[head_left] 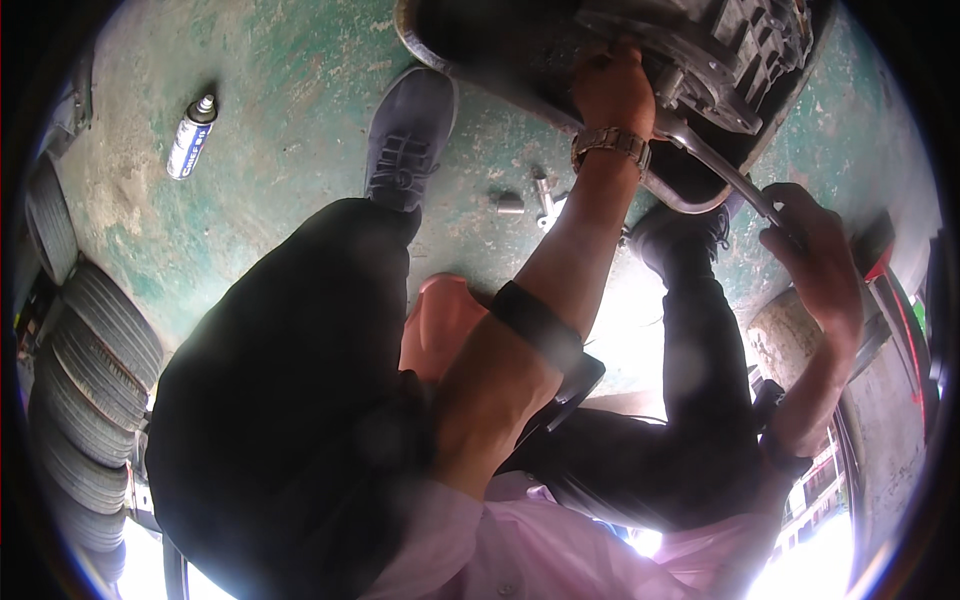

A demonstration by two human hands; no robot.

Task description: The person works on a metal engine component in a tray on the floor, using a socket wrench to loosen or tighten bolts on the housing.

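Observation:
A grey metal machine part (735, 60) with ribs and openings lies in a dark tray with a pale rounded rim (690, 205). My left hand (612, 90), with a metal watch at its wrist, is closed against the near side of this part. Its fingertips are hidden, so what they grip does not show. Beside its thumb is the head of a long chrome ratchet wrench (722, 168). My right hand (815, 245) is wrapped round the far end of the wrench's handle, to the right of the tray.
On the green floor (290, 100) lie a spray can (192, 138), a small metal socket (510, 204) and another shiny metal piece (547, 200). My shoes (412, 135) flank the near tray edge. An orange-pink plastic object (440, 325) sits between my legs. Stacked tyres (95, 370) line the left.

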